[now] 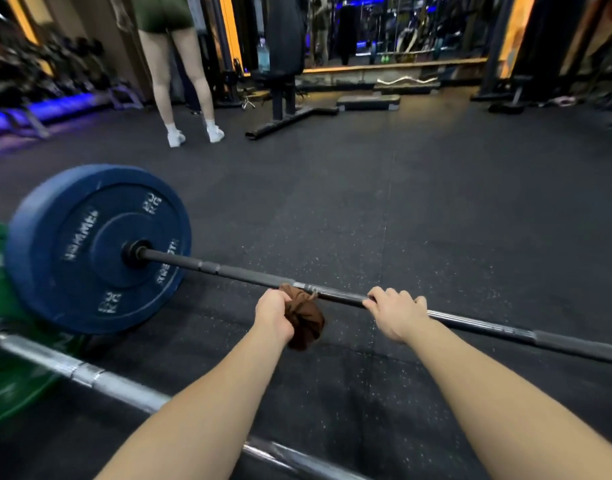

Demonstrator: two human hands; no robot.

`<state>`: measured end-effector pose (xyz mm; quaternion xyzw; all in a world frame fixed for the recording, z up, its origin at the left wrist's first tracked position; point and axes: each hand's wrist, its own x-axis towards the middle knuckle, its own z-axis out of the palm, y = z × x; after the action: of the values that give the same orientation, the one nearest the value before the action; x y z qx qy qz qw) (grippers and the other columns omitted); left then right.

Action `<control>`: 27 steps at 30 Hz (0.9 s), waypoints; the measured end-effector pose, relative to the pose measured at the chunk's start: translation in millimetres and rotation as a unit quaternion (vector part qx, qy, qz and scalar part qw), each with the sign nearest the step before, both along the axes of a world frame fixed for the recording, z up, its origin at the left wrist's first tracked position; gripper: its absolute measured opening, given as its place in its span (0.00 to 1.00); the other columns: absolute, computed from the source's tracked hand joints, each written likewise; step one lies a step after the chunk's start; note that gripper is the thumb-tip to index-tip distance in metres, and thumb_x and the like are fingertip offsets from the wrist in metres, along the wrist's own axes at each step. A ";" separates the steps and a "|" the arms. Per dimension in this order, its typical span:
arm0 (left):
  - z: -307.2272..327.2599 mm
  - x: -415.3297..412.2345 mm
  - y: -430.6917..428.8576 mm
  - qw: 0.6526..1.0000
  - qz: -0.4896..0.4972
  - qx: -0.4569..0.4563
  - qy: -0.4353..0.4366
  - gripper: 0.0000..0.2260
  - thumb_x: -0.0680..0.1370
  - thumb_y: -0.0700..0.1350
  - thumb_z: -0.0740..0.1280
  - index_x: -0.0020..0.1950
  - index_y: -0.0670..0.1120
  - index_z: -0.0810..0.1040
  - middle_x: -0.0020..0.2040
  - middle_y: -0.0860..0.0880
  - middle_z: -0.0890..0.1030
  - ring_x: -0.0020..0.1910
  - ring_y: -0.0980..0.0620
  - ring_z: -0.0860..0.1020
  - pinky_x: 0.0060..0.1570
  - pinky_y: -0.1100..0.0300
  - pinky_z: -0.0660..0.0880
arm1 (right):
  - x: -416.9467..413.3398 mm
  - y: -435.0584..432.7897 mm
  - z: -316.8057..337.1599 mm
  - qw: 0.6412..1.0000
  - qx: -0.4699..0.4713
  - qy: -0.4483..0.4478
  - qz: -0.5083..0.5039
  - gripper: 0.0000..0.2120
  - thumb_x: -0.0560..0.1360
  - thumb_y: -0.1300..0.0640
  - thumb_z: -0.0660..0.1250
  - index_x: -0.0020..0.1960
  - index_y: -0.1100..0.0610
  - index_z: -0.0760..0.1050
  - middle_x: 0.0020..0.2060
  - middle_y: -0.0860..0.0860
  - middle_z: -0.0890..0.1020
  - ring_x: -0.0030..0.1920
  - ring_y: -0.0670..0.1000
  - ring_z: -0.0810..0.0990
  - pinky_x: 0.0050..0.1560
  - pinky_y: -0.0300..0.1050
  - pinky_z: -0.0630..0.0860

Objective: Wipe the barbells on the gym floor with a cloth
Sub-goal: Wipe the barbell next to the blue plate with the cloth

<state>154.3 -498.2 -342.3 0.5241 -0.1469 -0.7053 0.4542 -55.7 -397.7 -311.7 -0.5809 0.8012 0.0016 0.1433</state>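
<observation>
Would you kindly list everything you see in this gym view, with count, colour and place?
black barbell: one, black, lying crosswise ahead
blue plate: one, blue, black barbell's left end
silver barbell: one, silver, nearer, lower left
green plate: one, green, left edge
cloth: one, brown, against the black barbell
bench: one, black, far centre
step platform: one, grey, beside the bench
bystander: one, white shoes, far left
left hand: one, grips the cloth
right hand: one, grips the black barbell
</observation>
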 end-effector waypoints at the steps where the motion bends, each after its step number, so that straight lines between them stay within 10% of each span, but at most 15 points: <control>1: -0.7 -1.4 -3.6 1.000 0.020 0.010 -0.012 0.16 0.71 0.31 0.59 0.55 0.37 0.81 0.40 0.43 0.85 0.37 0.44 0.85 0.40 0.51 0.80 | 0.0 2.0 -2.5 1.000 -0.009 0.002 0.001 0.22 0.86 0.41 0.43 0.74 0.46 0.64 0.70 0.50 0.72 0.68 0.56 0.69 0.67 0.58 0.61; 4: -2.0 -12.3 0.0 0.994 0.100 -0.011 -0.052 0.22 0.62 0.32 0.61 0.55 0.38 0.81 0.49 0.43 0.84 0.43 0.43 0.84 0.51 0.42 0.83 | -4.3 3.1 -10.4 0.999 -0.032 -0.003 0.004 0.22 0.86 0.40 0.43 0.73 0.46 0.64 0.69 0.49 0.72 0.68 0.56 0.69 0.67 0.58 0.61; 8: 3.1 -29.8 11.0 0.990 0.135 -0.009 -0.035 0.14 0.75 0.31 0.57 0.52 0.44 0.77 0.42 0.43 0.78 0.33 0.45 0.77 0.36 0.54 0.77 | -9.1 -0.8 -14.5 0.999 -0.031 -0.002 0.017 0.22 0.86 0.41 0.43 0.74 0.47 0.64 0.69 0.49 0.73 0.67 0.56 0.69 0.66 0.58 0.61; 23: 20.7 -27.1 24.2 0.993 0.108 -0.028 -0.043 0.10 0.70 0.28 0.56 0.40 0.36 0.75 0.31 0.41 0.79 0.26 0.44 0.79 0.34 0.55 0.78 | -7.1 3.2 -22.9 0.997 -0.069 0.028 0.011 0.21 0.86 0.40 0.44 0.73 0.45 0.65 0.65 0.47 0.75 0.65 0.54 0.71 0.64 0.55 0.62; 27: 13.9 -10.6 10.6 0.992 0.108 -0.031 -0.062 0.12 0.68 0.29 0.56 0.45 0.40 0.75 0.41 0.42 0.78 0.33 0.45 0.77 0.35 0.58 0.74 | -7.1 2.0 -24.0 0.997 -0.072 0.034 0.012 0.21 0.86 0.40 0.44 0.72 0.45 0.66 0.64 0.46 0.75 0.64 0.54 0.71 0.62 0.55 0.62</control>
<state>143.7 -487.6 -328.3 0.5651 -0.1395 -0.6133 0.5339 -62.9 -395.8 -335.7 -0.5989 0.7966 -0.0346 0.0741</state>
